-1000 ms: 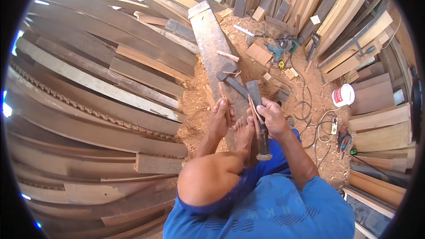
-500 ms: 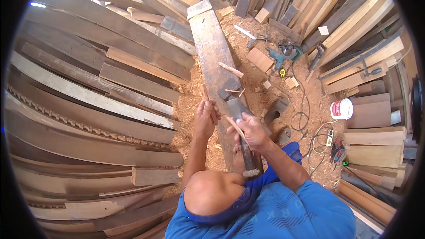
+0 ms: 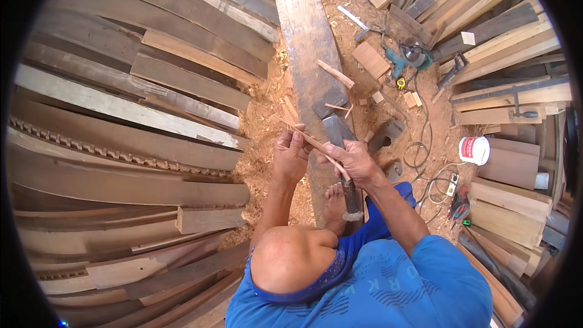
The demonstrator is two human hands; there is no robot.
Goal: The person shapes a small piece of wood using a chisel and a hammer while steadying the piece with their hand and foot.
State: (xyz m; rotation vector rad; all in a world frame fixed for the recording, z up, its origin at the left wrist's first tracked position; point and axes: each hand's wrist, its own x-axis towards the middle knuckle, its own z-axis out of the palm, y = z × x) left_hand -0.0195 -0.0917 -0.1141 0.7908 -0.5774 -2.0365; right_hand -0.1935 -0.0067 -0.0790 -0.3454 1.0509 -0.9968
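Grasped by the left hand and the right hand, one thin wooden strip is partly above a worn bench plank. Wood shavings cover the floor; boards are stacked at left. Sticks occupy the plank; a dark-handled chisel is under the right hand.

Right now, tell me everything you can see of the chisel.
The chisel has a broad, flat, grey blade, apparently metal, and a dark handle with a pale, frayed-looking end. Gripped around mid-length by the right hand, it points blade-forward over the plank, handle toward the body. Whether the blade touches the plank is unclear.
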